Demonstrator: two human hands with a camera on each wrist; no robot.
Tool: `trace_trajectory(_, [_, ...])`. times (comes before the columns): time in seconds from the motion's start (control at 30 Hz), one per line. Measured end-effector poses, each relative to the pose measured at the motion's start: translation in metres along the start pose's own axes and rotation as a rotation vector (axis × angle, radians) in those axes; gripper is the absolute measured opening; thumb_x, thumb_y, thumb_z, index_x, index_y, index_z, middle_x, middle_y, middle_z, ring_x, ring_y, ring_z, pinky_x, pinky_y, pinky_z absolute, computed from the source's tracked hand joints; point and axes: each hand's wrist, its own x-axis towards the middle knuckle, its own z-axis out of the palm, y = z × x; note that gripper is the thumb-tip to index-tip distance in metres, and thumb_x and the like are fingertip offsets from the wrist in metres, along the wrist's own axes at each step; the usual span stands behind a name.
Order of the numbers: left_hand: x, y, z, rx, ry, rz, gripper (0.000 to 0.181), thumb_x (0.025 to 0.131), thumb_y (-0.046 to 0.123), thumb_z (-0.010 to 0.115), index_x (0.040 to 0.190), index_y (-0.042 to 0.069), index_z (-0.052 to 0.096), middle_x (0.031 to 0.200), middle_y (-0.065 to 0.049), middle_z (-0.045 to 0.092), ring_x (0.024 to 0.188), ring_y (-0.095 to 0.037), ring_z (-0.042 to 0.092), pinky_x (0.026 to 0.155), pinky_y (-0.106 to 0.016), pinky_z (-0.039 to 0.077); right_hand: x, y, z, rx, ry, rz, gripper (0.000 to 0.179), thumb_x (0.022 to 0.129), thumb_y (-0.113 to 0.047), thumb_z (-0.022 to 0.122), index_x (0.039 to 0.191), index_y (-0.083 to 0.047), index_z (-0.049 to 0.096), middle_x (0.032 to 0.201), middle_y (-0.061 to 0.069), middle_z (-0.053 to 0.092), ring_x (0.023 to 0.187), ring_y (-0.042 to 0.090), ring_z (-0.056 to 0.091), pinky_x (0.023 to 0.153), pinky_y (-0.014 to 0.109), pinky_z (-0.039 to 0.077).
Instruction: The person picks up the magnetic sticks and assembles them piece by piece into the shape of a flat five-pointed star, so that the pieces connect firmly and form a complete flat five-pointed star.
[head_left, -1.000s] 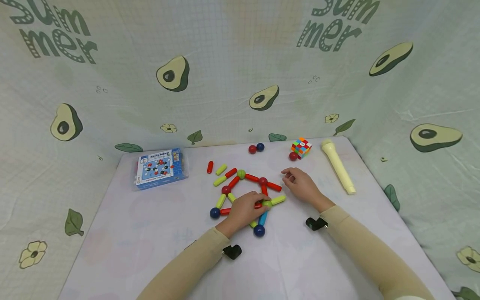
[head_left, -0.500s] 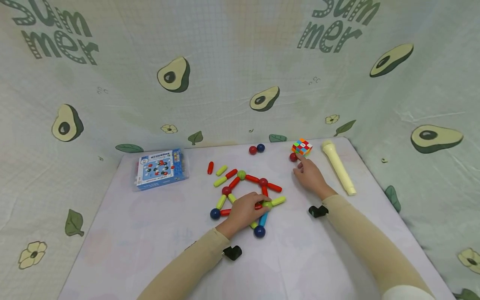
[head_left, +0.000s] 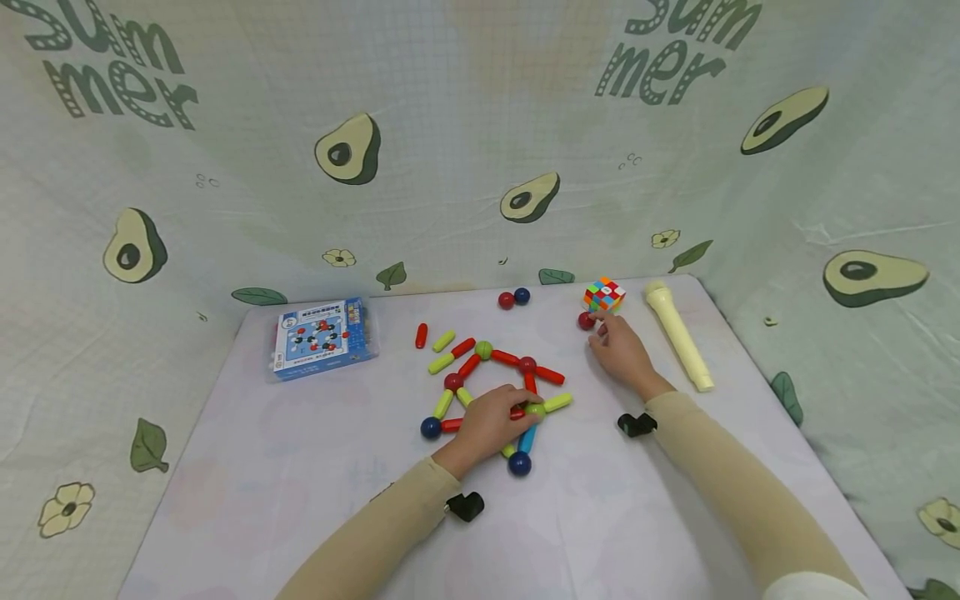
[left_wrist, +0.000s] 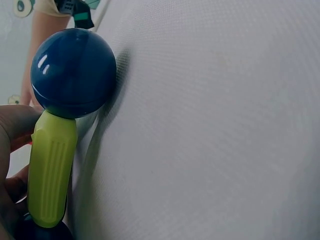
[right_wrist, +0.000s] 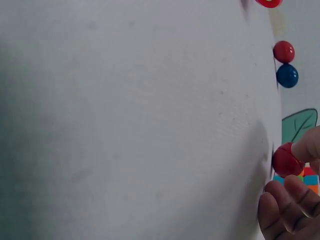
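Observation:
A flat figure of coloured magnetic rods and balls lies mid-table. My left hand (head_left: 492, 418) rests over it, finger and thumb pinching a green ball (head_left: 537, 409). A yellow-green rod (head_left: 558, 402) sticks out right of that ball. Below it, a blue rod (head_left: 528, 439) runs to a dark blue ball (head_left: 520, 464). In the left wrist view, a dark blue ball (left_wrist: 73, 72) meets a yellow-green rod (left_wrist: 52, 170) beside the fingers. At the back right, my right hand (head_left: 622, 352) touches a loose red ball (head_left: 585, 322) with a fingertip, its other fingers bent below (right_wrist: 290, 202).
The puzzle cube (head_left: 604, 294) stands just behind the red ball, left of a cream stick (head_left: 678, 336). Another red ball (head_left: 506, 301) and a dark blue ball (head_left: 522, 296) sit at the back edge. Several loose rods (head_left: 422, 336) lie left, near a blue box (head_left: 318, 337).
My right hand has reached up and right to the red ball by the cube. The ball has shifted slightly toward me in the last half second. My left hand stays in place.

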Motion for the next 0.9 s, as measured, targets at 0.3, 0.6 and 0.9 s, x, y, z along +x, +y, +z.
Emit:
trace_trajectory(0.3, [0.001, 0.000, 0.002, 0.006, -0.003, 0.001, 0.035, 0.094, 0.043, 0.073, 0.127, 0.033, 0.071, 0.099, 0.011, 0.062, 0.080, -0.007, 0.051, 0.066, -0.019, 0.044, -0.003, 0.001, 0.001, -0.010, 0.037, -0.023, 0.056, 0.099, -0.021, 0.067, 0.148, -0.006, 0.045, 0.128, 0.018, 0.051, 0.096, 0.030, 0.055, 0.080, 0.042, 0.050])
trace_trajectory(0.6, [0.000, 0.000, 0.002, 0.005, 0.008, 0.008, 0.035, 0.094, 0.043, 0.073, 0.127, 0.033, 0.071, 0.098, 0.011, 0.062, 0.080, -0.006, 0.051, 0.066, -0.019, 0.044, -0.015, -0.002, -0.002, -0.038, -0.006, -0.028, 0.043, 0.098, -0.023, 0.071, 0.137, -0.009, 0.060, 0.112, 0.014, 0.060, 0.097, 0.030, 0.054, 0.080, 0.040, 0.049])
trace_trajectory(0.9, [0.000, -0.002, 0.002, 0.004, 0.004, 0.004, 0.035, 0.094, 0.044, 0.072, 0.128, 0.033, 0.070, 0.099, 0.012, 0.062, 0.081, -0.006, 0.052, 0.068, -0.019, 0.044, -0.051, -0.012, 0.003, -0.031, -0.058, -0.119, 0.040, 0.094, -0.021, 0.075, 0.131, -0.009, 0.065, 0.103, 0.006, 0.063, 0.087, 0.021, 0.057, 0.074, 0.034, 0.050])
